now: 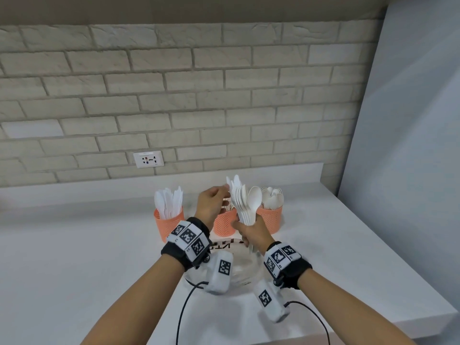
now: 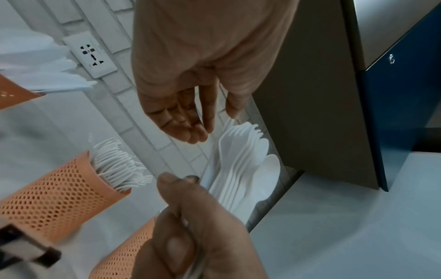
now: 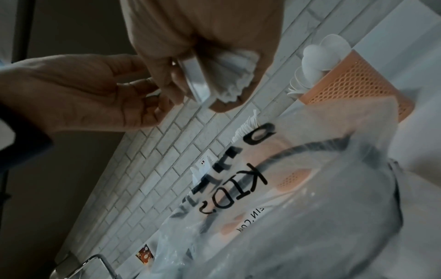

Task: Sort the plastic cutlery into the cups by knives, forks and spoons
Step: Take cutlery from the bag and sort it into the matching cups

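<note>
Head view: right hand (image 1: 251, 234) holds cutlery bundle (image 1: 245, 202) upright, heads up.

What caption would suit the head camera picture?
Right hand grips a bunch of white plastic cutlery above three orange mesh cups; left hand reaches for a piece.

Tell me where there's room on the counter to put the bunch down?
Bare counter lies left of the knife cup, and more right of the spoon cup. It is crowded between the hands, where the plastic bag sits.
</note>
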Motion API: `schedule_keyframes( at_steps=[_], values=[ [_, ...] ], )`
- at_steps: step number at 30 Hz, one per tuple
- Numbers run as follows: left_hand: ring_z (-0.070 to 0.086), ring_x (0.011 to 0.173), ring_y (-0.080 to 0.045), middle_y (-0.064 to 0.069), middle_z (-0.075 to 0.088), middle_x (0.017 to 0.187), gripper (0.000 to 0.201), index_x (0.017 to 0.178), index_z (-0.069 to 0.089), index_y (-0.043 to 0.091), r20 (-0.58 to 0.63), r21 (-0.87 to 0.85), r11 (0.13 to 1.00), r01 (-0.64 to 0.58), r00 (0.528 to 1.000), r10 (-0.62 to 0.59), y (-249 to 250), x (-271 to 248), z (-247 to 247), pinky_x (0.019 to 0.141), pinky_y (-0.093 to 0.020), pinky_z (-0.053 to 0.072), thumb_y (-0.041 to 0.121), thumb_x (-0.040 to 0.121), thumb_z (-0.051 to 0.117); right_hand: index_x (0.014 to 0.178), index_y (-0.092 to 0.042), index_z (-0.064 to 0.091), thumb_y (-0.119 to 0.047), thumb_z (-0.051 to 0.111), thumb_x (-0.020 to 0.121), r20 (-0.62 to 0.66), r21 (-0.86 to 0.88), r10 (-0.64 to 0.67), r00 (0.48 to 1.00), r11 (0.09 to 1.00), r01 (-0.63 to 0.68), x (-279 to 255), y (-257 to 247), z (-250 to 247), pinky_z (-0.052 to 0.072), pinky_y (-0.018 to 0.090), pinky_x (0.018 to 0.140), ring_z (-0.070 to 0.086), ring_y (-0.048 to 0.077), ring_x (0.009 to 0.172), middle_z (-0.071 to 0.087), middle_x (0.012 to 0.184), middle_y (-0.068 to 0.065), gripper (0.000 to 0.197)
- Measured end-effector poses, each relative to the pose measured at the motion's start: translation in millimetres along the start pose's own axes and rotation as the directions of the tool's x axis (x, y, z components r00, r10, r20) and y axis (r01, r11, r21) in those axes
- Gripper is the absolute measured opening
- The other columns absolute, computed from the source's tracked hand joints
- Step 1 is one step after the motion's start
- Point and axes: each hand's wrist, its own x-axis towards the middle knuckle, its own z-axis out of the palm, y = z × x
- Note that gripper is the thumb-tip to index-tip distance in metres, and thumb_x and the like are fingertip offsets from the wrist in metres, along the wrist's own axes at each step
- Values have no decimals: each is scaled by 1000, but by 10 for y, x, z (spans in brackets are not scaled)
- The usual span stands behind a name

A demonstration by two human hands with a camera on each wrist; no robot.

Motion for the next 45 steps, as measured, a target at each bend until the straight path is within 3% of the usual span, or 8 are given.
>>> schedule_keyframes(
  at_steps=[14, 19, 25, 30, 34, 36, 39, 45],
  values=[
    [53, 50, -23, -10, 57, 57, 28, 59, 57, 7, -125, 209, 975, -82, 986, 110, 8, 168, 53, 64, -35, 52, 12, 86, 61, 78, -14, 53, -30, 61, 89, 42, 103, 29, 999, 994, -33, 1, 63, -16, 35, 18, 37, 38, 8, 32, 46, 46, -1, 21],
    [52, 37, -9, -8, 62, 63, 26, 69, 65, 8, -204, 134, 987, -87, 972, 113, -19, 233, 5, 57, -28, 52, 22, 89, 60, 78, -18, 59, -35, 56, 92, 49, 104, 25, 998, 994, -30, 14, 74, -71, 39, 20, 41, 42, 9, 36, 52, 52, 0, 22],
    [55, 54, -16, -5, 62, 68, 31, 68, 60, 12, -58, 238, 971, -31, 997, 46, -145, 117, 64, 50, -22, 46, 24, 95, 50, 73, -14, 57, -36, 55, 92, 60, 64, 16, 998, 998, -20, 17, 103, -90, 39, 20, 41, 42, 8, 34, 52, 51, -1, 29],
    [61, 60, -17, -5, 62, 69, 27, 88, 56, 13, -254, -55, 979, -194, 951, 174, 46, 176, -51, 60, -25, 53, 19, 101, 33, 76, -12, 53, -30, 59, 91, 73, 109, 97, 993, 989, -105, 1, 157, -144, 36, 17, 37, 40, 7, 30, 49, 43, -4, 24],
    [46, 56, -15, 1, 49, 64, 20, 95, 60, 13, -385, 74, 948, -310, 868, 314, 128, 221, -96, 55, -28, 43, 17, 96, 41, 79, -13, 48, -26, 58, 91, 86, 148, 135, 987, 978, -147, -5, 191, -178, 34, 16, 37, 37, 7, 30, 41, 38, -7, 21],
    [48, 62, -16, 2, 53, 68, 12, 84, 61, 11, -305, 157, 960, -230, 914, 268, 72, 196, -58, 63, -28, 42, 19, 90, 54, 76, -13, 47, -24, 58, 92, 90, 165, 140, 986, 974, -154, -2, 186, -173, 33, 16, 37, 36, 7, 29, 40, 38, -6, 22],
    [46, 53, -14, 1, 53, 61, 23, 68, 57, 14, -150, 241, 968, -68, 983, 107, -71, 121, 38, 54, -24, 39, 27, 86, 63, 71, -14, 46, -22, 56, 93, 97, 178, 149, 984, 970, -164, 8, 155, -141, 32, 15, 37, 35, 8, 29, 40, 38, -5, 25],
    [45, 55, -21, -3, 48, 57, 28, 61, 50, 10, -123, 326, 943, -64, 986, 110, -175, 104, 150, 55, -27, 37, 18, 87, 57, 67, -14, 45, -22, 57, 92, 114, 166, 172, 979, 968, -189, 10, 137, -135, 32, 15, 36, 35, 7, 28, 41, 38, -5, 29]
  ],
)
